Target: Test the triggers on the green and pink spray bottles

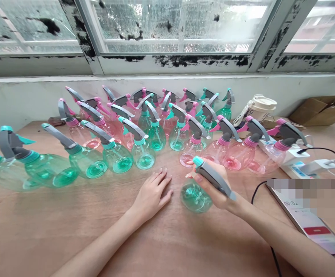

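My right hand [213, 182] is wrapped round the neck and trigger of a green spray bottle [196, 198] with a grey and teal sprayer head. The bottle's base is at or close to the wooden table; contact cannot be told. To its left, my left hand [155, 188] lies flat on the table with its fingers stretched out, holding nothing. Just beyond my hands stand a clear green spray bottle [143, 156] and a pink spray bottle [187, 156]. Several more green and pink spray bottles stand in rows behind and to the left, their heads pointing various ways.
On the right lie a phone or tablet [309, 223], a black cable [254, 196] and a white power strip [297, 165] with plugs. A lidded cup [257, 105] and a cardboard box [320, 109] stand at the back right. The window wall [167, 80] borders the table's far edge.
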Demonstrator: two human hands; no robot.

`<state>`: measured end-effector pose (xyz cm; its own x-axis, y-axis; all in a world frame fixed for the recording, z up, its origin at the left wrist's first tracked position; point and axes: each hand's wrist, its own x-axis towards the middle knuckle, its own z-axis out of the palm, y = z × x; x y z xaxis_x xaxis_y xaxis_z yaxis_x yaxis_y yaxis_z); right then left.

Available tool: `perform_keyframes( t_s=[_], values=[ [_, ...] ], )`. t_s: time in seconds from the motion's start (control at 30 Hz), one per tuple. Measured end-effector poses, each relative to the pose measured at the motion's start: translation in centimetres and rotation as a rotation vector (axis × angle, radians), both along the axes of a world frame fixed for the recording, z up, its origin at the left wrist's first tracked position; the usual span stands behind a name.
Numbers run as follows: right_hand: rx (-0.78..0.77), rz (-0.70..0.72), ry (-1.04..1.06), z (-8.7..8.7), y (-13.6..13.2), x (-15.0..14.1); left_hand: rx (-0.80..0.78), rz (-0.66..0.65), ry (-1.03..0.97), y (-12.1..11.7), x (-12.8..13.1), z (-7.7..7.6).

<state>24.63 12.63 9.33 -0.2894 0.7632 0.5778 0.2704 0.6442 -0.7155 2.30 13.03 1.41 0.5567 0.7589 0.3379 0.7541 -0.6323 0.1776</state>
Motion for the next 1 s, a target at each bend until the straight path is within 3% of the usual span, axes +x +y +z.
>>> perform_keyframes(
  t_s=[0.13, 0.3, 0.43, 0.6, 0.8, 1.0],
  values=[
    [-0.093, 0.033, 0.015, -0.2, 0.0, -0.2, 0.0, 0.005, -0.012, -0.1, 0.1, 0.0],
    [-0.066, 0.032, 0.076, -1.4, 0.0, -0.4, -0.004, 0.015, -0.012, -0.3, 0.2, 0.0],
    [-0.119, -0.073, -0.047, -1.9, -0.6, 0.0, -0.011, 0.013, -0.014, -0.3, 0.2, -0.1],
    [-0.188, -0.141, -0.201, -1.2, -2.5, 1.3, -0.019, 0.017, -0.063, -0.4, 0.3, -0.5],
    [-0.172, -0.231, -0.376, -0.2, -4.0, 2.4, 0.018, -0.047, -0.302, -0.4, 0.2, -0.8],
    [-0.196, -0.373, -0.426, -0.6, -1.8, 0.1, 0.104, -0.066, -0.528, -2.7, -0.2, -0.4]
  ],
)
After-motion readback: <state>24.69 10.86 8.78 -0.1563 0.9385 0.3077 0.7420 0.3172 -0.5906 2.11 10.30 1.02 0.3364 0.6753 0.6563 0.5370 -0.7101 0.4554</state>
